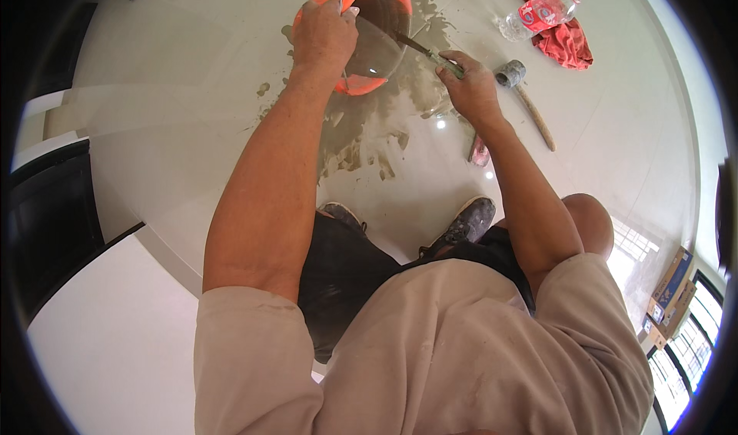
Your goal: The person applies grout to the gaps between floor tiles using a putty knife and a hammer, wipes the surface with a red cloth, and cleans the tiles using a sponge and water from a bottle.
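An orange-red bucket (360, 86) stands tilted on the floor ahead of me, its mouth turned toward me and a thin wire handle across it. My left hand (327, 41) is closed on the bucket's upper left rim. From the right, my right hand (469, 87) grips a green-handled trowel (416, 45). Its dark metal end reaches into the bucket's mouth; the blade's tip is hard to make out against the dark inside. Wet grey-brown slurry (369, 131) is smeared over the floor around and below the bucket.
Right of my right hand lies a mallet (532, 112) with a dark head and wooden handle. Beyond it a clear bottle (540, 13) rests on a red cloth (567, 46). A pinkish object (480, 152) is partly behind my forearm. Cardboard boxes (671, 296) stand far right.
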A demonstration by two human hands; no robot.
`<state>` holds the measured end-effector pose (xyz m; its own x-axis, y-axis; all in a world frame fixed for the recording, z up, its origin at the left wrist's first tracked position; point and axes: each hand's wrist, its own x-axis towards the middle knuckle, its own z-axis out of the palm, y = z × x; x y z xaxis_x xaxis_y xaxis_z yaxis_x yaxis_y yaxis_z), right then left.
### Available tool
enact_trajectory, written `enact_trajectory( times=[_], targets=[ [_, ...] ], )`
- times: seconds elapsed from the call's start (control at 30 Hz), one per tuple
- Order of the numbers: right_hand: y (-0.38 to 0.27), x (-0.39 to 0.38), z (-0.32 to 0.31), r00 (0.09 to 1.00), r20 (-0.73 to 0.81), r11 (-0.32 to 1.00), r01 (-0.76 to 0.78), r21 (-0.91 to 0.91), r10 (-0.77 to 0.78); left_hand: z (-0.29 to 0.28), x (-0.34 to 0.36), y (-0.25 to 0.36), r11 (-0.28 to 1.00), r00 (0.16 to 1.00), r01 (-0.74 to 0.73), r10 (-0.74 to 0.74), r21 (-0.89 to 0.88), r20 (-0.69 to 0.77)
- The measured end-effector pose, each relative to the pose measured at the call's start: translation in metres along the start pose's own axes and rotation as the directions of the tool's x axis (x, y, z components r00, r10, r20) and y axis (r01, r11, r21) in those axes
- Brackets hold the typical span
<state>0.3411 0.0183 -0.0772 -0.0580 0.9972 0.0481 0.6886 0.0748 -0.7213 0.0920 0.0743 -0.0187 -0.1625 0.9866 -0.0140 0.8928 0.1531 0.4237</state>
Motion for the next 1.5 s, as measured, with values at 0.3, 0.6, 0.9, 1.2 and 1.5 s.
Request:
enact_trajectory(
  times=[0.3,0.6,0.9,1.2,1.5],
  targets=[
    [-0.006,-0.008,0.027,0.982,0.111,0.936,0.178,-0.303,-0.151,-0.003,-0.003,0.007,0.999,0.999,-0.035,0.035,-0.006,0.025],
    [-0.018,-0.013,0.008,0.982,0.178,0.94,0.003,-0.34,0.061,-0.01,-0.005,0.002,0.997,0.999,0.013,-0.01,-0.078,0.037],
    [-0.039,0.023,-0.001,0.915,0.263,0.88,-0.378,0.289,0.307,-0.02,0.012,-0.038,0.946,0.971,0.238,-0.233,-0.222,0.049],
    [-0.01,0.053,-0.016,0.926,0.184,0.917,-0.361,0.17,0.331,-0.038,0.0,-0.082,0.54,0.78,0.602,-0.554,-0.588,0.29],
    [0.139,-0.054,-0.024,0.828,0.01,0.743,-0.497,-0.448,0.56,-0.059,-0.01,-0.205,0.197,0.683,0.609,-0.622,-0.768,0.382]
  ],
)
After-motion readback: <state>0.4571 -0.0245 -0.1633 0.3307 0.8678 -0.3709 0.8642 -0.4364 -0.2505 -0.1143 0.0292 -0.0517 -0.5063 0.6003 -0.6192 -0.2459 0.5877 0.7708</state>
